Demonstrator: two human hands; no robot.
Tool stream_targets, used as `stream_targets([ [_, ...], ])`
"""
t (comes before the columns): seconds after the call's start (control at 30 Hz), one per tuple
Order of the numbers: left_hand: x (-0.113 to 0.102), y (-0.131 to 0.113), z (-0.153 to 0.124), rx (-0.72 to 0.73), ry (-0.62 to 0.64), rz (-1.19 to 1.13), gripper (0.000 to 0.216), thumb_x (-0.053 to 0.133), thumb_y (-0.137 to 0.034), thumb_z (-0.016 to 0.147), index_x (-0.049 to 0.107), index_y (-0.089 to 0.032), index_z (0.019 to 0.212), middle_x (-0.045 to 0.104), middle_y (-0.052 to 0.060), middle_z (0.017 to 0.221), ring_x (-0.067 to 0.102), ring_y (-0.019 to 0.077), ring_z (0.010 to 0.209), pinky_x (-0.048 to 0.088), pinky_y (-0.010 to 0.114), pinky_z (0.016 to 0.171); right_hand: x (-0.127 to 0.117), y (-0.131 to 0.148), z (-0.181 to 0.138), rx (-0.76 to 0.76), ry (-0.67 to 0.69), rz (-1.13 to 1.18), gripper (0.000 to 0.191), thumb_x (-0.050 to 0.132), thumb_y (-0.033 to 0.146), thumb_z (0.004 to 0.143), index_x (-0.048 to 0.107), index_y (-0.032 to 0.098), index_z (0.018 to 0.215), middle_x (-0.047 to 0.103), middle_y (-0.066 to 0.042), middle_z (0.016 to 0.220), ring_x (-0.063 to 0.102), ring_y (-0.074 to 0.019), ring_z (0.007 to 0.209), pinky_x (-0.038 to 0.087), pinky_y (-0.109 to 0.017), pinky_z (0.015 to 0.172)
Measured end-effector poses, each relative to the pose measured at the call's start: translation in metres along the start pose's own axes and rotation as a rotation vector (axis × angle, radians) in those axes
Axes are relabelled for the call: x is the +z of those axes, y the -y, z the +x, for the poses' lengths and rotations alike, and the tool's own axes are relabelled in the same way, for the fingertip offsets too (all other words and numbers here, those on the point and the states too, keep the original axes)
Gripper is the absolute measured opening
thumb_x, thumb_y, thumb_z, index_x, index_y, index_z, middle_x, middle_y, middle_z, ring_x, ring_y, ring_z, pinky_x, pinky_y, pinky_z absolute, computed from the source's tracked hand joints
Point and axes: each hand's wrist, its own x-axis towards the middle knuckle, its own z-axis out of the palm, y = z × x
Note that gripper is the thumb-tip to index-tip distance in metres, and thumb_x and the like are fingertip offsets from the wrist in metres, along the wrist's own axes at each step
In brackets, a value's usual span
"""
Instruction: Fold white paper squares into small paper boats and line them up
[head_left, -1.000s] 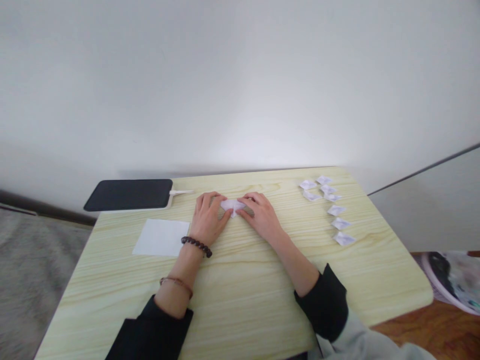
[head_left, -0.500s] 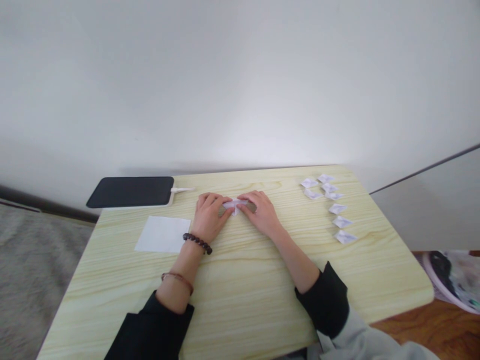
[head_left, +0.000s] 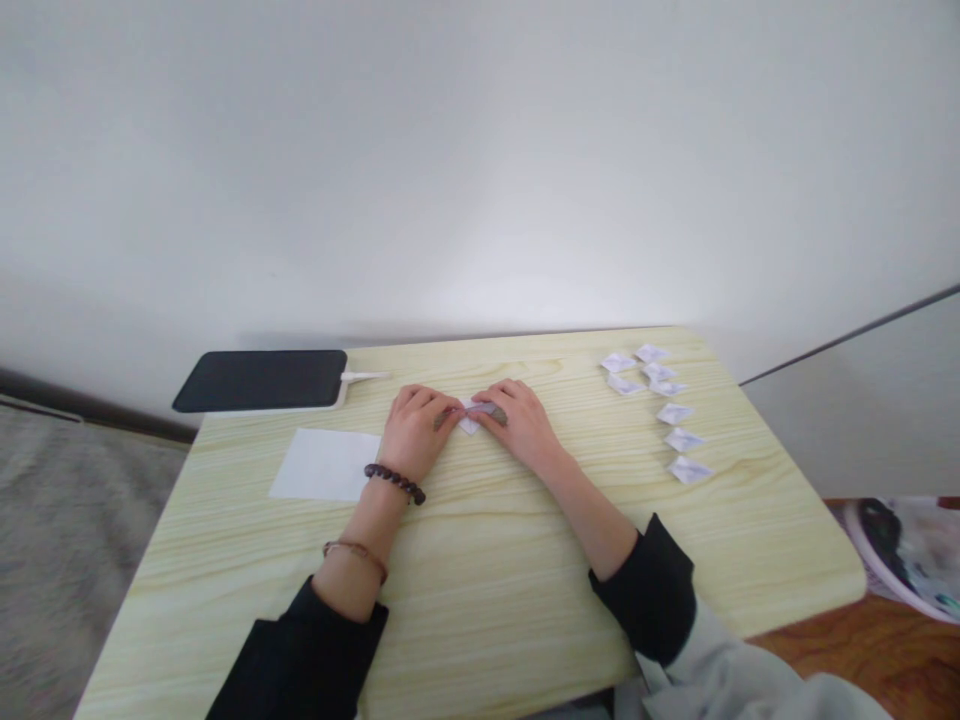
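The left grip [head_left: 412,435] pinches a small white folded paper [head_left: 469,425] between thumb and fingers, and the right grip [head_left: 523,425] grasps its other side the same way. The paper sits midway along the counter [head_left: 495,600], nearer the back edge than the front; whether it touches the surface is unclear. Beside the left wrist, toward the left edge, lies a flat white sheet [head_left: 319,465]. A dark-screened device [head_left: 262,380] with a white cable [head_left: 366,376] occupies the back left corner. Eight small folded paper pieces [head_left: 684,440] lie toward the back right corner.
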Motion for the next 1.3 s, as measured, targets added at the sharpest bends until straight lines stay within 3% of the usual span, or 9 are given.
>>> stream_targets([
  [0.27,-0.005,0.002,0.000,0.055,0.001,-0.003,0.018,0.054,-0.027,0.088,0.070,-0.021,0.084,0.067,0.006,0.083,0.054,0.0222,0.089,0.047,0.038,0.084,0.001,-0.003,-0.003,-0.042,-0.015,-0.001,0.017,0.057,0.030,0.089,0.070,0.024,0.096,0.064,-0.006,0.090,0.057,-0.0193,0.091,0.045,-0.034,0.083],
  [0.4,-0.006,0.006,-0.001,0.116,-0.006,-0.016,0.019,0.053,-0.026,0.089,0.071,-0.020,0.091,0.066,0.007,0.082,0.055,0.0212,0.085,0.048,0.035,0.080,0.002,0.000,-0.006,-0.085,-0.027,-0.128,0.021,0.051,0.029,0.092,0.071,0.024,0.096,0.063,-0.006,0.091,0.055,-0.0192,0.088,0.044,-0.033,0.080],
  [0.7,-0.003,-0.003,-0.006,0.149,-0.021,0.124,0.020,0.052,-0.017,0.087,0.071,-0.020,0.089,0.066,0.008,0.086,0.055,0.0216,0.085,0.049,0.036,0.080,-0.003,0.010,-0.015,-0.109,0.002,-0.323,0.023,0.050,0.024,0.092,0.069,0.027,0.106,0.065,-0.006,0.104,0.049,-0.0231,0.095,0.032,-0.039,0.080],
  [0.83,-0.006,-0.009,-0.012,0.152,-0.005,0.221,0.024,0.053,-0.011,0.083,0.071,-0.021,0.095,0.067,0.007,0.094,0.056,0.0237,0.091,0.045,0.044,0.090,-0.004,0.015,-0.018,-0.069,0.015,-0.333,0.025,0.054,0.025,0.088,0.067,0.025,0.110,0.064,-0.007,0.108,0.048,-0.0243,0.094,0.031,-0.040,0.079],
  [1.0,-0.009,-0.019,-0.018,0.083,-0.032,0.328,0.026,0.057,-0.013,0.080,0.072,-0.026,0.097,0.067,0.005,0.097,0.054,0.0268,0.101,0.029,0.056,0.104,-0.005,0.019,-0.022,0.007,0.020,-0.357,0.030,0.055,0.023,0.085,0.067,0.027,0.113,0.061,-0.006,0.113,0.048,-0.0246,0.096,0.031,-0.039,0.080],
  [1.17,-0.009,-0.023,-0.016,0.001,-0.121,0.291,0.018,0.062,-0.026,0.078,0.075,-0.025,0.090,0.064,0.007,0.097,0.054,0.0260,0.095,0.043,0.045,0.092,-0.005,0.017,-0.022,0.031,-0.018,-0.312,0.029,0.054,0.021,0.084,0.070,0.025,0.108,0.063,-0.006,0.109,0.053,-0.0217,0.091,0.036,-0.037,0.080],
  [1.3,-0.006,-0.015,-0.012,-0.038,-0.146,0.225,0.022,0.058,-0.034,0.085,0.075,-0.024,0.077,0.066,0.006,0.087,0.055,0.0229,0.088,0.045,0.038,0.086,-0.004,0.012,-0.018,0.097,-0.079,-0.162,0.024,0.055,0.020,0.083,0.074,0.022,0.097,0.063,-0.006,0.104,0.058,-0.0175,0.083,0.042,-0.033,0.082],
])
